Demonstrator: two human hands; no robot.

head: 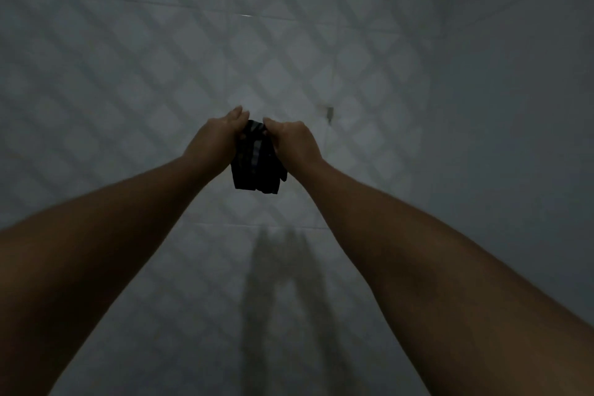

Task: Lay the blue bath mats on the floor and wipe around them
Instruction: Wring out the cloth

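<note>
Dark striped cloth (pixel 257 157) bunched up against tiled wall (pixel 128 74).
Left hand (pixel 221 135) and right hand (pixel 294 141) both gripping it; wring evenly before wiping.

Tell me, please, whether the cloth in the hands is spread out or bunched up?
Bunched up: the dark cloth hangs in a narrow, gathered bundle between the left hand and right hand.

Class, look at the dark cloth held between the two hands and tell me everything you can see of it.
The dark cloth is small, bunched and soft-looking, near black with a few paler stripes running down it. Its upper part is gathered between the left hand and the right hand, which grip it from either side; the lower part hangs free with an uneven bottom edge. It is held up in front of a pale diamond-patterned tiled wall. In the dim, blurred view, its weave is unclear.
</note>
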